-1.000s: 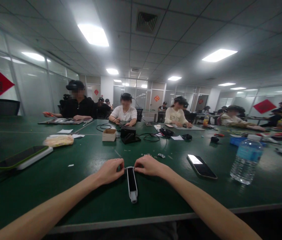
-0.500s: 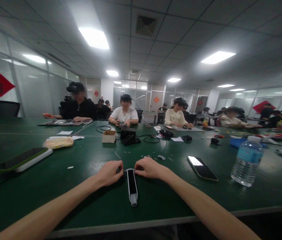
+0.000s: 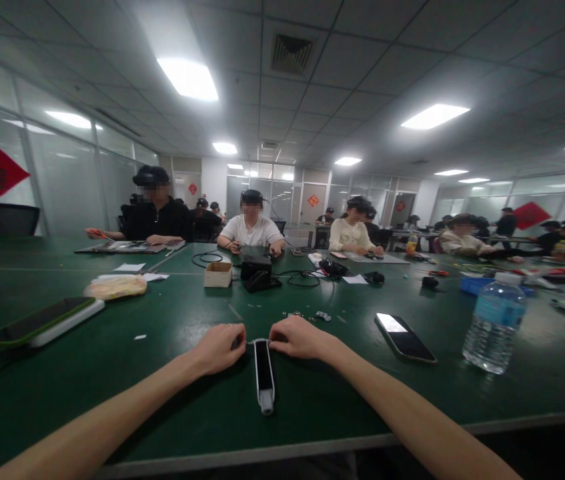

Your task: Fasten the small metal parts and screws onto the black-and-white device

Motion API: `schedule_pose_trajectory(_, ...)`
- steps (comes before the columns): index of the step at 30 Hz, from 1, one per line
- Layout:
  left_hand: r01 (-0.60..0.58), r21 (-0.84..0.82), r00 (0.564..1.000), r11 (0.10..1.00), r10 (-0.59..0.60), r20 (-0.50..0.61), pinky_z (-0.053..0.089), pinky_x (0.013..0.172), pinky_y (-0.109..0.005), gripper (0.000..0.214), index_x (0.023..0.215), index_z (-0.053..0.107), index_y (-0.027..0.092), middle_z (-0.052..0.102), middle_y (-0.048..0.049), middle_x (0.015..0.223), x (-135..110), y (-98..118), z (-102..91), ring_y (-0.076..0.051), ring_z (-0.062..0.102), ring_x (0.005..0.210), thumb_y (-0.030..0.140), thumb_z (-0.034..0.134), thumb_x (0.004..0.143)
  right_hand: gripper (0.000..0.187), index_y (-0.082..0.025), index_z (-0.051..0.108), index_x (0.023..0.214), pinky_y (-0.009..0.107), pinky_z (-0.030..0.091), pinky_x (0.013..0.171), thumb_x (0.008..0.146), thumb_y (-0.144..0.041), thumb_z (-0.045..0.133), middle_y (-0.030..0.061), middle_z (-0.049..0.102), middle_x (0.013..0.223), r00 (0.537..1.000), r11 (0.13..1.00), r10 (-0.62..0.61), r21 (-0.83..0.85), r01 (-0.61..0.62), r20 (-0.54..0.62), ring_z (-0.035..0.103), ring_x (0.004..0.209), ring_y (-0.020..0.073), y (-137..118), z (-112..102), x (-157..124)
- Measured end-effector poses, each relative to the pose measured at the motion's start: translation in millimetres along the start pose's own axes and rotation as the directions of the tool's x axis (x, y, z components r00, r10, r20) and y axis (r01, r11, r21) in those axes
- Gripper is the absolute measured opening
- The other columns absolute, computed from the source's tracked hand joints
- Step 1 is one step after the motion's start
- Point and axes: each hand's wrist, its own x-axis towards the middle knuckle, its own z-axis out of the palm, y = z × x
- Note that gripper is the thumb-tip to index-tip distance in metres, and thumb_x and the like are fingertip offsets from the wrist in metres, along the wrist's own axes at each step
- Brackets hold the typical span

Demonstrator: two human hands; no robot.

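In front of me on the green table (image 3: 182, 413) lies a slim white-edged device (image 3: 264, 373) with a long black face and a grey tip, resembling a scanning pen. Its grey tip points toward me. My left hand (image 3: 221, 348) is at the left of its far end, thumb and fingertips pinched together near a small thin piece there. At the right far corner, my right hand (image 3: 298, 336) has its fingers curled and pressed together, touching or nearly touching the device. Whatever the fingertips hold is too small to make out.
Small metal bits (image 3: 323, 316) lie beyond my hands. A phone (image 3: 406, 339) and a water bottle (image 3: 495, 323) stand to the right. At left are a green-edged phone (image 3: 37, 320) and a wrapped item (image 3: 117, 287). A cardboard box (image 3: 218, 275) sits ahead, with co-workers seated beyond.
My hands stay nearly still, the left one slightly lower. The device's near end has shifted a touch left. The co-worker straight across has moved their hands apart.
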Motion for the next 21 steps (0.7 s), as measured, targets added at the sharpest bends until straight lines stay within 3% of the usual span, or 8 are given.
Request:
schedule_pose_trajectory(10, -0.05, -0.004, 0.999, 0.999, 0.05, -0.014, 0.041, 0.068, -0.028, 0.018, 0.087, 0.06, 0.019, 0.067, -0.0048, 0.086, 0.9, -5.9, 6.4, -0.02, 0.061, 0.079, 0.032, 0.048, 0.089, 0.02, -0.015, 0.07, 0.095, 0.024, 0.042, 0.065, 0.088, -0.031, 0.06, 0.0061, 0.071, 0.087, 1.0, 1.0, 0.005, -0.014, -0.006, -0.003, 0.063, 0.075, 0.0158, -0.3, 0.4, 0.7)
schedule_pose_trajectory(21, -0.018, -0.028, 1.0, 0.999, 0.018, 0.001, 0.044, 0.069, -0.03, 0.02, 0.088, 0.06, 0.019, 0.067, -0.0059, 0.089, 1.2, -3.0, 3.6, -0.021, 0.061, 0.081, 0.033, 0.046, 0.088, 0.019, -0.015, 0.069, 0.094, 0.024, 0.043, 0.065, 0.088, -0.031, 0.06, 0.0054, 0.07, 0.087, 1.0, 1.0, 0.013, 0.01, -0.013, 0.006, 0.062, 0.075, 0.0153, -1.5, -1.5, -1.2)
